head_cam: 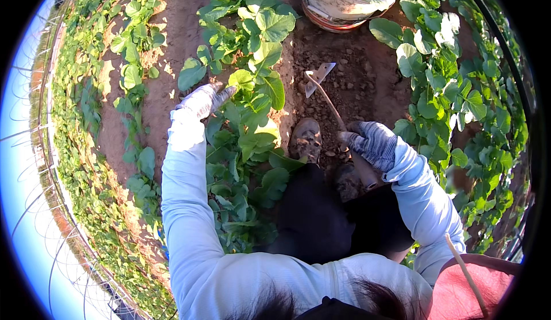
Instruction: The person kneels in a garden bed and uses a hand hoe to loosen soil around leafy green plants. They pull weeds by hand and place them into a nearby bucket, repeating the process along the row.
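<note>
My left hand (pixel 203 100), in a knitted work glove, reaches to the left edge of a row of leafy green plants (pixel 262 98). Its thumb and fingers are apart beside the leaves, and I see nothing held between them. In a grey striped glove, my right hand (pixel 373 144) grips the short handle (pixel 363 171) of a hand hoe. A thin curved neck runs forward from that hand to the hoe's flat metal blade (pixel 319 79). The blade is over loose soil (pixel 357 79) in the furrow, ahead of my shoes; whether it touches the ground I cannot tell.
A dirty white bucket (pixel 340 4) with plant matter inside stands ahead in the furrow. More leafy rows grow on the right (pixel 447 92) and left (pixel 133 57). My shoe (pixel 306 139) is close to the plants. Thin hoops (pixel 32 210) line the far left.
</note>
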The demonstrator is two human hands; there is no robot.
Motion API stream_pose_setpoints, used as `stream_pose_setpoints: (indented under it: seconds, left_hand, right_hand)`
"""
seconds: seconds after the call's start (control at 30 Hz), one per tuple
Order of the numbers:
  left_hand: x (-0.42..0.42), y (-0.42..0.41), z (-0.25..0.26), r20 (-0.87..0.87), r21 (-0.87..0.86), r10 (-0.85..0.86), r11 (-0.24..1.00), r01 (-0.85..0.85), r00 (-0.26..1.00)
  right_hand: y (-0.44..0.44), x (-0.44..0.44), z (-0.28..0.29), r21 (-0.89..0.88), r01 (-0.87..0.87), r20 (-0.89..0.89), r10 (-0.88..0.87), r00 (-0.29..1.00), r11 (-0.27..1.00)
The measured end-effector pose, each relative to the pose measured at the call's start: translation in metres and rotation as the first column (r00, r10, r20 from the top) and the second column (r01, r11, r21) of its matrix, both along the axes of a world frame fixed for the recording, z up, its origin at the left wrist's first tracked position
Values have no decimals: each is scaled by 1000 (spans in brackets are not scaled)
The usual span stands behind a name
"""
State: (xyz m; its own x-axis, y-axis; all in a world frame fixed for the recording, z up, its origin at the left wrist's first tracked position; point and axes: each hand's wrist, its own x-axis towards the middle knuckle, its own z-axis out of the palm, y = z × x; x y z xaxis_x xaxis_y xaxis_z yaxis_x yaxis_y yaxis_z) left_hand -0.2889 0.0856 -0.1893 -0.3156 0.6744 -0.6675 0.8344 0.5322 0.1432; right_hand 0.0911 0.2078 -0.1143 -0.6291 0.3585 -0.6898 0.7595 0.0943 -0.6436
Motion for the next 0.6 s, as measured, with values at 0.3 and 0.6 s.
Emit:
stream_pose_setpoints:
  seconds: [0.3,0.6]
  left_hand:
    - [-47,33,-29,439,-103,358,931,-349,824]
    - [-2,63,-22,-140,-164,48,984,-71,989]
  right_hand:
    - [0,0,-4,21,18,7,-18,1000,1000]
    - [0,-1,-9,33,48,-71,-46,996,998]
